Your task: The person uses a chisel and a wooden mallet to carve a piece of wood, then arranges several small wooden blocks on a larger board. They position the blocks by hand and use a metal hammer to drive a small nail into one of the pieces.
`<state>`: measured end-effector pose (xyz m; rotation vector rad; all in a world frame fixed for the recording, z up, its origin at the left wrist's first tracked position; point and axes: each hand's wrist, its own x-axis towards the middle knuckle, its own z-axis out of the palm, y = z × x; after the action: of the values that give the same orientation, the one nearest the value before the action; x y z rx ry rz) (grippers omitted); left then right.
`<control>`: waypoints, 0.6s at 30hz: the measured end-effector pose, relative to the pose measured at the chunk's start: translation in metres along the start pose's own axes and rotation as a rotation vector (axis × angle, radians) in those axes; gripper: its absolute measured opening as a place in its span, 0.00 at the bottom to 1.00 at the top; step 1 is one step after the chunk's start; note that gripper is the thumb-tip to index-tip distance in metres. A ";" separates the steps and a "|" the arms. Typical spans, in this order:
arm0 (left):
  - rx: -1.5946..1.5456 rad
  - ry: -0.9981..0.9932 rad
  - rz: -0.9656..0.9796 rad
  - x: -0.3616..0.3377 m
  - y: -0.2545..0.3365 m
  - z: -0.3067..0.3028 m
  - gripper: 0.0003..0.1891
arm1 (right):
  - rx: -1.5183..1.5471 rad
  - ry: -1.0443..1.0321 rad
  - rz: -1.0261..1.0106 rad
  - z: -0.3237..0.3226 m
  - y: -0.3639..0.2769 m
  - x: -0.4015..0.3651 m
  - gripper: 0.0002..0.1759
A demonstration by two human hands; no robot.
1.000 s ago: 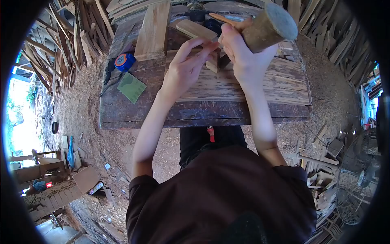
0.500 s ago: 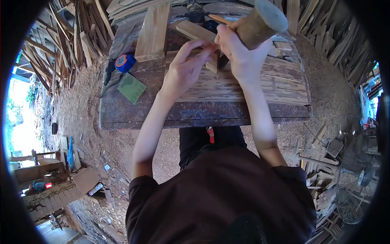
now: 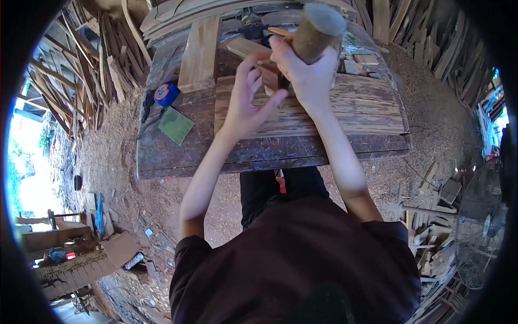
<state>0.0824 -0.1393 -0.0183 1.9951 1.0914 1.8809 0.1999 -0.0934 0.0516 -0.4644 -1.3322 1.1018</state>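
Note:
My right hand (image 3: 306, 75) is wrapped round a thick cylindrical wooden mallet (image 3: 318, 32), its pale round end tilted up toward me. A thin orange-brown pencil-like stick (image 3: 278, 32) pokes out beside the same hand. My left hand (image 3: 249, 97) has its fingers apart, just left of a small wooden block (image 3: 270, 78) that is partly hidden between the hands. Under them lies a wide streaky board (image 3: 361, 105) on the dark workbench (image 3: 259, 159).
Left on the bench are a blue-and-orange tape measure (image 3: 166, 94), green sandpaper (image 3: 176, 126) and an upright-lying plank (image 3: 200, 54). Small offcuts (image 3: 366, 59) lie at right. Scrap wood (image 3: 116, 59) leans behind; a wire fan (image 3: 477, 243) stands at lower right.
My left hand has opened its fingers and come away from the block. My right hand and the mallet have shifted slightly left and up in view.

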 end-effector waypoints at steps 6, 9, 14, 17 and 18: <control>-0.414 -0.115 -0.404 0.014 -0.020 0.007 0.27 | -0.156 -0.239 -0.095 -0.016 0.002 0.015 0.22; -0.423 -0.164 -0.477 0.019 -0.012 0.002 0.20 | -0.177 -0.395 -0.025 -0.055 -0.005 0.036 0.35; -0.447 -0.155 -0.415 0.020 -0.011 0.007 0.16 | -1.347 -0.124 0.105 -0.136 0.069 0.115 0.37; -0.405 -0.162 -0.398 0.014 -0.009 0.006 0.15 | -1.560 -0.428 0.306 -0.161 0.121 0.146 0.32; -0.419 -0.144 -0.400 0.014 -0.009 0.006 0.16 | -1.557 -0.440 0.288 -0.163 0.121 0.150 0.32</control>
<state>0.0834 -0.1221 -0.0134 1.5216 0.8851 1.5725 0.2856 0.1368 -0.0067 -1.6229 -2.4252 0.1293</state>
